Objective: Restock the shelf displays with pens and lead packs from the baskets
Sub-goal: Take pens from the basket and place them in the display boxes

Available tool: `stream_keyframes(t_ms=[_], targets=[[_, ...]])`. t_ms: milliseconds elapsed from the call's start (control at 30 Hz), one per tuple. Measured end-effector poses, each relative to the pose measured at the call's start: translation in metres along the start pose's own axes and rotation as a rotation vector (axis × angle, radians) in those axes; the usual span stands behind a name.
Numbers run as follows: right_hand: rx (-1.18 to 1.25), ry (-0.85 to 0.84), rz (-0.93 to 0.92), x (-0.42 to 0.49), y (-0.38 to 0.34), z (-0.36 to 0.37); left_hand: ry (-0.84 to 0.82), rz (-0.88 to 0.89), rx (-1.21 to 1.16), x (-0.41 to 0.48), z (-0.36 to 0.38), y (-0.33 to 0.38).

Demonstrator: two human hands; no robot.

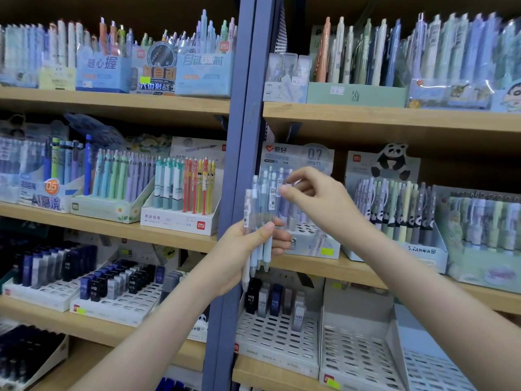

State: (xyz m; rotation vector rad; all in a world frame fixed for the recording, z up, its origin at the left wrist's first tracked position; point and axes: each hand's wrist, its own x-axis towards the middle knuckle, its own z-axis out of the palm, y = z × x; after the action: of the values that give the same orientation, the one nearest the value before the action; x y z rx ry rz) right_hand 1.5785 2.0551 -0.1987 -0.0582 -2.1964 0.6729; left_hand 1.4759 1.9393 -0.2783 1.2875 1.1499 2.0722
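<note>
My left hand grips a bundle of pale blue and white mechanical pencils, held upright in front of the blue shelf post. My right hand pinches the top of one pencil in that bundle between thumb and fingers. Right behind them stands the 0.7 mm pencil display box on the middle shelf, with empty holes showing in its tray. Lead packs marked HB 0.7 stand in a white slotted tray on the shelf below.
A panda pencil display sits right of the 0.7 box. The blue post splits the shelving. Left bays hold pencil boxes and trays of dark lead packs. An empty white tray lies lower right.
</note>
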Motion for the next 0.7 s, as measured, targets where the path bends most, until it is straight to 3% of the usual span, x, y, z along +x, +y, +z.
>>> stream_keyframes(t_ms=[200,267,400,533,700], targets=[[0.032,-0.197,0.040,-0.013,-0.007,-0.002,-0.045,-0.025,0.101,0.000,0.013,0.001],[0.165,-0.151,0.064,-0.010,-0.002,-0.009,-0.019,-0.020,0.109,0.001,0.012,0.000],[0.437,0.108,0.112,0.004,0.008,-0.028,0.129,0.027,0.083,0.001,0.001,0.002],[0.373,0.185,0.102,0.016,0.011,-0.025,0.264,0.083,0.119,-0.001,-0.014,0.005],[0.146,0.191,0.009,0.019,0.003,0.000,0.313,0.112,0.120,-0.005,-0.023,0.006]])
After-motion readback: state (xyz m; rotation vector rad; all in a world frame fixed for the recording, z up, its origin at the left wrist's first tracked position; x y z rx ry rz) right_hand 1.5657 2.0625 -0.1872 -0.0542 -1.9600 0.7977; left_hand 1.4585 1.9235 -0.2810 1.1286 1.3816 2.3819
